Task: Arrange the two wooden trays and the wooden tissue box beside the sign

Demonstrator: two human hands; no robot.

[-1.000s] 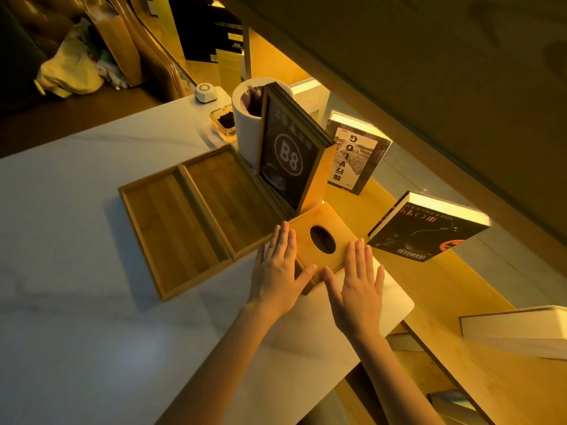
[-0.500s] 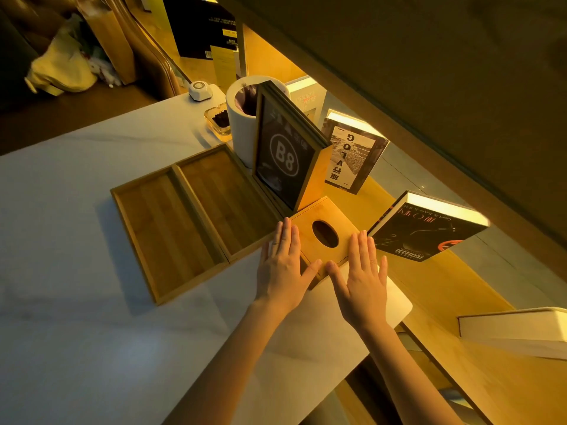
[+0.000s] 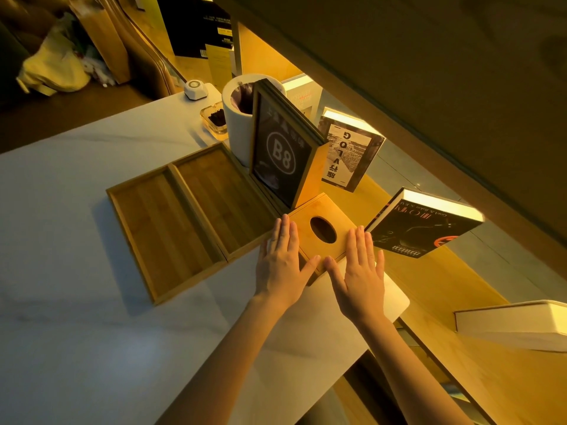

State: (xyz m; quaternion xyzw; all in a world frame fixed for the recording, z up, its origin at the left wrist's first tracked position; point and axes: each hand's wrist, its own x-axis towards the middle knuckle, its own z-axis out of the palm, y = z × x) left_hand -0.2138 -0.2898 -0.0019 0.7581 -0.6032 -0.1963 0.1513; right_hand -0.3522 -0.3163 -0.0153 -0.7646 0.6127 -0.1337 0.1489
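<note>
Two wooden trays lie side by side on the white table, the left tray [image 3: 159,231] and the right tray [image 3: 224,197]. The right one touches the foot of the upright black "B8" sign [image 3: 280,157]. A wooden tissue box [image 3: 319,228] with an oval hole sits at the sign's near end. My left hand [image 3: 280,262] lies flat against the box's left near side, and my right hand [image 3: 359,268] lies flat against its right near side, thumbs almost meeting at the near corner. Fingers are straight on both hands; neither grips anything.
A white cylindrical bin [image 3: 239,121], a glass ashtray [image 3: 214,118] and a small white device [image 3: 195,88] stand behind the sign. Books [image 3: 349,151] [image 3: 420,228] stand on the lit wooden shelf to the right. The table's corner [image 3: 395,302] lies just right of my right hand.
Both hands and the tissue box have slid slightly forward towards the sign. The trays have not moved.
</note>
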